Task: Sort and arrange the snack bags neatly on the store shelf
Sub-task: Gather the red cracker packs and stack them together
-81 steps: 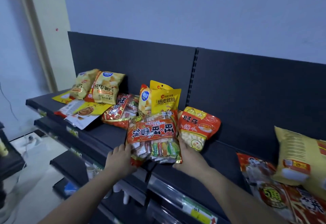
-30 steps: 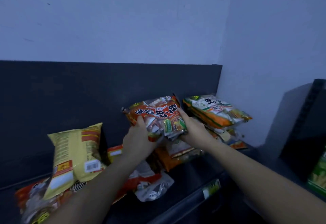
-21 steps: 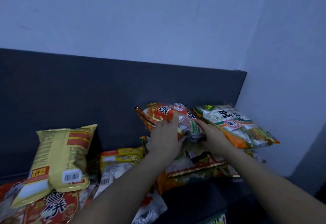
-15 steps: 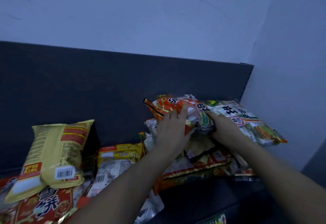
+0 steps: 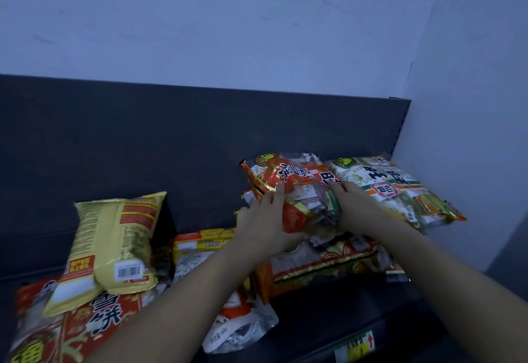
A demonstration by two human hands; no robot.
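A red rice-cracker bag lies on top of a stack of snack bags at the right end of the dark shelf. My left hand rests on its left side with the fingers straight. The straight fingers of my right hand press on its right edge. A green-and-white cracker bag lies right beside it on the same stack, touching my right hand.
A yellow chip bag leans on the dark back panel, over a big red bag. A yellow-topped bag and a clear white bag lie mid-shelf. The wall closes the right end. A price tag marks the front edge.
I carried the red bag from the left part of the shelf to the right end and set it on the stack beside the green-and-white bag. My fingers have straightened over it.
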